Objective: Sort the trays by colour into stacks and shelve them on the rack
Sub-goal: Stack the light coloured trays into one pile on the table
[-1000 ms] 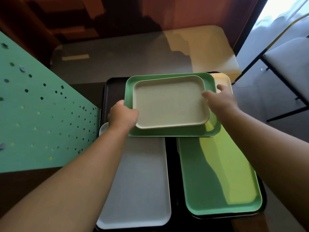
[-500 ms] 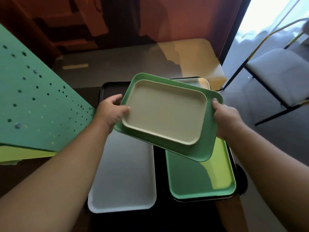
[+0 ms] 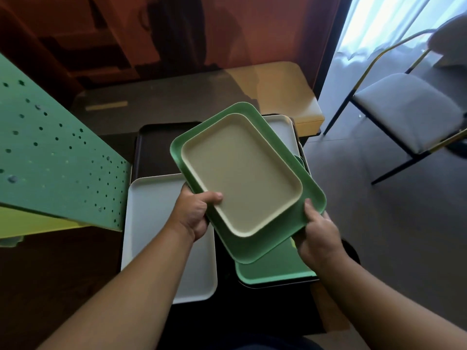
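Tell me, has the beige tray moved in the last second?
Yes. The beige tray, nested in the green tray, has turned clockwise relative to the long white tray below.

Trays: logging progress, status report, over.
Both hands, left and right, grip green tray carrying beige tray. Colours unsorted. White tray, second green tray below.
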{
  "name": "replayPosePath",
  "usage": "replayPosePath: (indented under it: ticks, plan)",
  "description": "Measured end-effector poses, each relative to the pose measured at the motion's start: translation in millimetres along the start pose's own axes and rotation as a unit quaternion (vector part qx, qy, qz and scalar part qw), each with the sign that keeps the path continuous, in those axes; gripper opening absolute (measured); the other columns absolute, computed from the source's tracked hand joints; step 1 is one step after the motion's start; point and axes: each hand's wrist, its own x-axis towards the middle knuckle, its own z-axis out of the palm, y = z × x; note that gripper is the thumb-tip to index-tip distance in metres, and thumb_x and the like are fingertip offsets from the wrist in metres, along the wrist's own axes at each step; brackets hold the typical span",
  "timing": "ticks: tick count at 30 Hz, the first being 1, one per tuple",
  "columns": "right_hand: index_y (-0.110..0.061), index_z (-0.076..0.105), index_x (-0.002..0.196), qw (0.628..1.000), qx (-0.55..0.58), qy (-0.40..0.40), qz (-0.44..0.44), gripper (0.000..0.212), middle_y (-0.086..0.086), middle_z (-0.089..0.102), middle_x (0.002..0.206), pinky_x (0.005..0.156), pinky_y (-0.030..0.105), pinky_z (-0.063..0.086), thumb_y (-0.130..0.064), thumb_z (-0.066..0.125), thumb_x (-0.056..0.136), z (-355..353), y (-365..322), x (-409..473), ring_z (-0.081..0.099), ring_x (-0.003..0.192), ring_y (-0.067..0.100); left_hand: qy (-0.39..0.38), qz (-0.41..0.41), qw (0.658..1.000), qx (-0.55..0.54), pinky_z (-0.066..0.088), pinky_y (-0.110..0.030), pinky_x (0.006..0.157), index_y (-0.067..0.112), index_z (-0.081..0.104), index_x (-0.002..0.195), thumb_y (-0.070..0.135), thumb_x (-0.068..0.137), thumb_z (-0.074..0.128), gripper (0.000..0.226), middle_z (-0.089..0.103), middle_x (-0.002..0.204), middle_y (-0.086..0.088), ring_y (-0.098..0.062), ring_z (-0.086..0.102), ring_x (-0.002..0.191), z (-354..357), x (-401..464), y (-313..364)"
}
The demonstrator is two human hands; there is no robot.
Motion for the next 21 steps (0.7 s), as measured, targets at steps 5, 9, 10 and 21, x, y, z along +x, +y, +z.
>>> replayPosePath:
  ticks: [5, 9, 10, 21]
  plan:
    - [-0.008, 0.069, 0.125, 0.978, -0.206, -0.038, -0.026, 0.028, 0.020, 0.072, 0.119, 0.094, 0.046, 0.057, -0.008, 0.056, 0.101, -41, -31, 8, 0.069, 0.102, 0.033, -0.039, -0.025, 0.995, 0.094, 0.061, -0.048, 0.081, 0.008, 0.057, 0.125, -0.027, 0.081, 0.052, 0.056, 0.070, 0.118, -0.026, -0.043, 0.069, 0.098, -4, -6, 2]
    - [-0.007, 0.070, 0.122, 0.871, -0.482, -0.025, -0.093, 0.045, 0.015, 0.075, 0.119, 0.099, 0.048, 0.054, -0.044, 0.062, 0.097, -41, -30, 19, 0.069, 0.109, 0.035, -0.058, -0.055, 0.984, 0.157, 0.059, -0.050, 0.084, 0.002, 0.055, 0.127, -0.025, 0.080, 0.050, 0.054, 0.070, 0.118, -0.028, -0.046, 0.069, 0.099, 6, -10, -13]
    - [-0.002, 0.070, 0.111, 0.849, -0.516, -0.021, -0.116, 0.043, 0.022, 0.074, 0.106, 0.087, 0.045, 0.054, -0.042, 0.057, 0.101, -41, -28, 19, 0.068, 0.099, 0.039, -0.055, -0.059, 0.983, 0.166, 0.059, -0.051, 0.085, 0.001, 0.055, 0.128, -0.024, 0.081, 0.051, 0.054, 0.070, 0.119, -0.029, -0.048, 0.069, 0.102, 7, -9, -18]
    - [-0.012, 0.035, 0.065, 0.817, -0.531, 0.034, -0.222, 0.038, 0.009, 0.045, 0.069, 0.061, 0.043, 0.035, -0.016, 0.048, 0.101, -58, 7, 25, 0.043, 0.067, 0.028, -0.021, -0.038, 0.944, 0.326, 0.055, -0.047, 0.100, 0.014, 0.056, 0.130, -0.010, 0.078, 0.070, 0.059, 0.074, 0.115, -0.007, -0.028, 0.071, 0.106, 7, -2, -42]
